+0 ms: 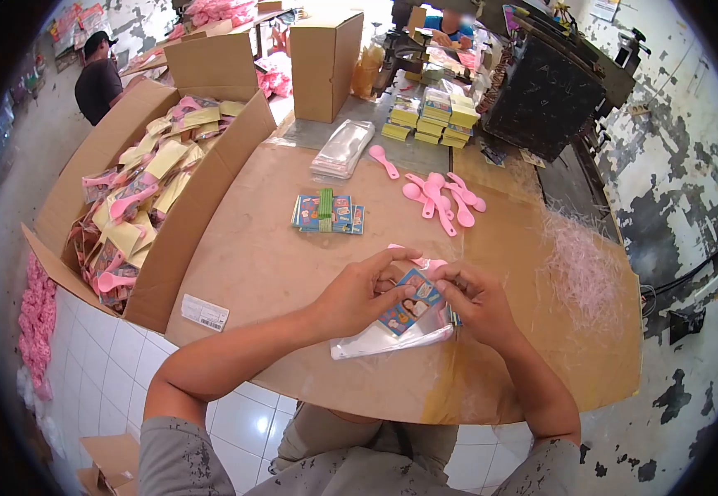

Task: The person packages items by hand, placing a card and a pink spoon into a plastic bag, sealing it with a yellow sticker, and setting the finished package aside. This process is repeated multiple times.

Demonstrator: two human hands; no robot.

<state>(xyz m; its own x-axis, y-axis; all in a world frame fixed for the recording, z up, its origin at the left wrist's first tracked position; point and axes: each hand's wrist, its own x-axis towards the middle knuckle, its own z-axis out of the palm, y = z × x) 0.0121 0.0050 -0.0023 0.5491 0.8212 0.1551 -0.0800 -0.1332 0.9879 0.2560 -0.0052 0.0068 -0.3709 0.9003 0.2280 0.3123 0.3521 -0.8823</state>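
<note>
My left hand (371, 289) is closed on a small blue printed card (409, 307), its thumb lying over the card's face. At the card's upper right corner, my right hand (479, 302) is pinched on the same card. Beneath both hands lies a stack of clear plastic bags (392, 342) on the cardboard-covered table. A pink plastic spoon (431, 264) shows just beyond my fingers, partly hidden by them. Farther off, a bundle of similar cards (342, 217) is bound by a green band (326, 203). Several loose pink spoons (435, 192) are piled to its right.
At left stands an open carton (202, 223) full of packed spoons. More clear bags (344, 149) and several card stacks (435, 116) lie at the back. Pink shreds (586, 269) cover the right side, near a black machine (543, 91). Two other people are in the background.
</note>
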